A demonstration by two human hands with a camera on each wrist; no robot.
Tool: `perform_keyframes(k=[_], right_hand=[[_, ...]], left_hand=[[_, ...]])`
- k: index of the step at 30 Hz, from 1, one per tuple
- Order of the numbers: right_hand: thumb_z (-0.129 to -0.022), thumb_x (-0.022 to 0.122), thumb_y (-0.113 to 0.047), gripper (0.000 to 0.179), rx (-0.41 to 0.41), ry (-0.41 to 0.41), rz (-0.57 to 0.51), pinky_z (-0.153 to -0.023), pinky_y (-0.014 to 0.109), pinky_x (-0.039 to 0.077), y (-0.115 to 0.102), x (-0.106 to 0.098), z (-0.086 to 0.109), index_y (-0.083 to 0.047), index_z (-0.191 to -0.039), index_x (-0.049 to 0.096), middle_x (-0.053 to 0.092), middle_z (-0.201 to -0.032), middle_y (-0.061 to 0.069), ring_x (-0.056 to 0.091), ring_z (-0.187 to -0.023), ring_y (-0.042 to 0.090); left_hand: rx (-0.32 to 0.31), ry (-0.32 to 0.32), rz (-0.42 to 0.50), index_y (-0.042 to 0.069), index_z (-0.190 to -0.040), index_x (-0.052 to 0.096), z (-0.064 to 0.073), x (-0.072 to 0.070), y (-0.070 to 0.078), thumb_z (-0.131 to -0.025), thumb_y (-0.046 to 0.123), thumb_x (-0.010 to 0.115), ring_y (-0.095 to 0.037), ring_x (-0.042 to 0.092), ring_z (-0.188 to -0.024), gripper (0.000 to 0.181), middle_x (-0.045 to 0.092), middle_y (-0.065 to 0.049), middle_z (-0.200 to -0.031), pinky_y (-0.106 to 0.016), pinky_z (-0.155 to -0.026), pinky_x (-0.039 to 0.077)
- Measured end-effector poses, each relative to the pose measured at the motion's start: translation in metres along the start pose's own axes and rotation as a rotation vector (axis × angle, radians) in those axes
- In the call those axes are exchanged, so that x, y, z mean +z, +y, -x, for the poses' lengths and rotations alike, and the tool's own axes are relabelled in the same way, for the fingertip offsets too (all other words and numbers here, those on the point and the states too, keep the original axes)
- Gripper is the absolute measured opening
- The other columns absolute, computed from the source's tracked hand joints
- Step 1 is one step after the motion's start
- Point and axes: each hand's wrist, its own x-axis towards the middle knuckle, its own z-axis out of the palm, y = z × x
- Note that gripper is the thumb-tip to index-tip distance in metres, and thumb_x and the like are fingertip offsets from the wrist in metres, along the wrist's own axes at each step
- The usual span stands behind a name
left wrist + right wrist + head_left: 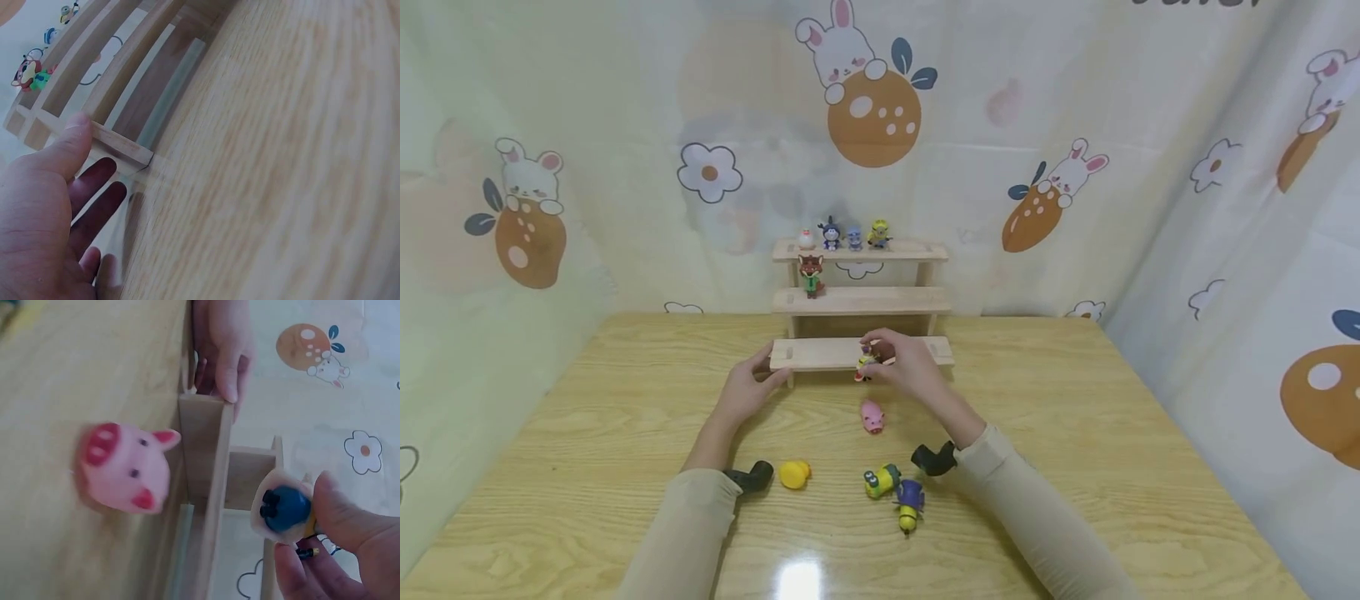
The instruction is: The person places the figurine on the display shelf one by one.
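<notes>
At the left end of a three-step wooden stand (820, 353), my left hand (747, 390) grips the lowest step, thumb at the front corner and fingers around the far side. In the left wrist view, that thumb touches the step's end. My right hand (912, 367) pinches a small figurine (867, 363) at the lowest step, right of its middle. The right wrist view shows the figurine's blue underside (289, 509) and black feet, with some yellow partly hidden by the fingers. A pink pig (872, 417) lies on the table just in front of the stand.
Several small figures, including a yellow minion (879, 234), stand on the top step. A fox figure (811, 277) stands at the middle step's left. Nearer lie a yellow toy (794, 474), a green-and-yellow figure (882, 481) and a blue-and-yellow figure (910, 503). A patterned curtain (752, 100) hangs behind.
</notes>
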Motion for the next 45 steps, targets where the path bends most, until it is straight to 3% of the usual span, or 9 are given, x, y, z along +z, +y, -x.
perform_keyframes(k=[7, 14, 21, 26, 45], right_hand=[[-0.078, 0.078, -0.016, 0.042, 0.006, 0.007, -0.022, -0.08, 0.032, 0.056, -0.016, -0.018, -0.038, -0.008, -0.116, 0.062, 0.07, -0.103, 0.007, 0.068, -0.093, 0.021], [-0.083, 0.074, -0.017, 0.044, 0.024, 0.033, 0.023, -0.081, 0.032, 0.055, -0.037, -0.031, -0.083, -0.009, -0.123, 0.059, 0.067, -0.108, 0.008, 0.066, -0.098, 0.023], [-0.086, 0.071, -0.019, 0.043, 0.042, 0.08, 0.158, -0.085, 0.033, 0.052, -0.041, -0.025, -0.112, -0.013, -0.126, 0.057, 0.066, -0.113, 0.006, 0.063, -0.1, 0.02], [-0.085, 0.072, -0.019, 0.045, 0.069, 0.078, 0.199, -0.089, 0.033, 0.05, -0.037, -0.019, -0.121, -0.013, -0.126, 0.056, 0.065, -0.114, 0.007, 0.061, -0.103, 0.02], [-0.085, 0.073, -0.022, 0.043, 0.085, 0.103, 0.231, -0.085, 0.034, 0.05, -0.027, -0.003, -0.128, -0.016, -0.124, 0.057, 0.067, -0.107, 0.004, 0.06, -0.099, 0.019]], left_hand=[[0.001, 0.0, 0.013, 0.01, -0.15, 0.027, -0.002, -0.003, -0.001, -0.088, 0.043, 0.064, -0.034, 0.052, -0.123, 0.079, 0.06, -0.019, -0.125, -0.049, -0.104, 0.041], [0.005, -0.002, 0.003, 0.01, -0.15, 0.026, -0.001, -0.007, -0.002, -0.087, 0.048, 0.063, -0.034, 0.052, -0.123, 0.082, 0.058, -0.019, -0.129, -0.05, -0.104, 0.041], [0.01, -0.02, 0.006, 0.009, -0.151, 0.025, 0.0, -0.006, -0.003, -0.089, 0.044, 0.062, -0.034, 0.053, -0.122, 0.08, 0.06, -0.019, -0.126, -0.05, -0.105, 0.04], [-0.005, -0.02, 0.016, 0.011, -0.151, 0.026, 0.0, -0.003, -0.002, -0.089, 0.045, 0.063, -0.035, 0.053, -0.122, 0.08, 0.06, -0.019, -0.126, -0.05, -0.105, 0.04], [0.002, -0.009, 0.0, 0.009, -0.15, 0.028, -0.003, 0.0, -0.004, -0.089, 0.04, 0.064, -0.034, 0.056, -0.12, 0.077, 0.062, -0.019, -0.122, -0.048, -0.101, 0.045]])
